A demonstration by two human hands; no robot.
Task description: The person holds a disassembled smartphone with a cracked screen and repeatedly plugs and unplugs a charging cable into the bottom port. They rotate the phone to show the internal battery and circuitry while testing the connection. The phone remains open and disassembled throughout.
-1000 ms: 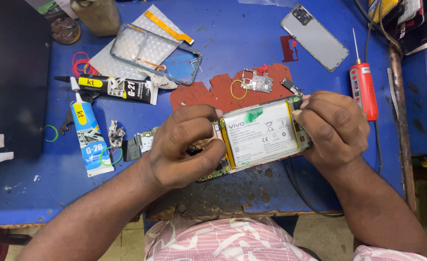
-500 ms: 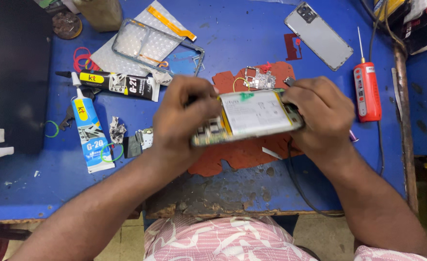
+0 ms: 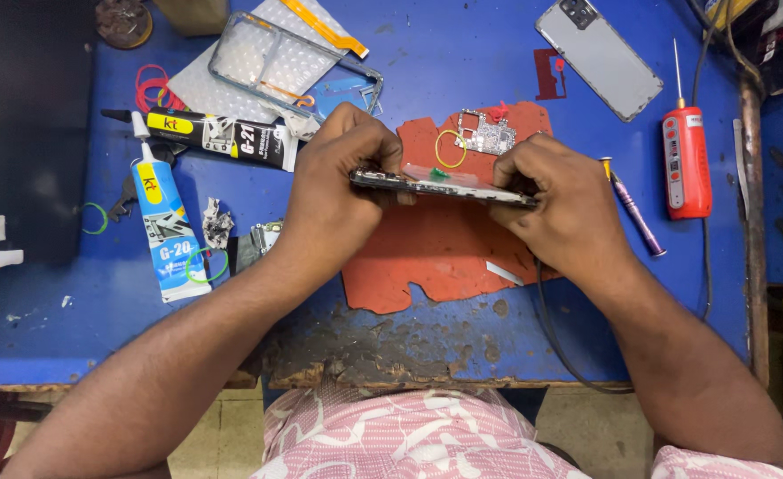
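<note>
Both hands hold an opened phone body (image 3: 444, 184) edge-on above a red work mat (image 3: 444, 257). My left hand (image 3: 338, 182) grips its left end, thumb and fingers wrapped around the edge. My right hand (image 3: 555, 208) grips the right end. The battery face is tilted away, so only the thin dark side and a bit of green tape show. A small circuit board (image 3: 484, 135) and a yellow ring lie on the mat just behind the phone.
On the blue table (image 3: 72, 319): a blue glue tube (image 3: 165, 222), a black glue tube (image 3: 223, 135), a clear phone case (image 3: 271, 62), a grey back cover (image 3: 600, 55), a red electric screwdriver (image 3: 686, 160), a purple-handled tool (image 3: 635, 213). The front edge is worn.
The phone has been lifted and tipped from battery-face-up to edge-on, and both hands moved up the mat away from me.
</note>
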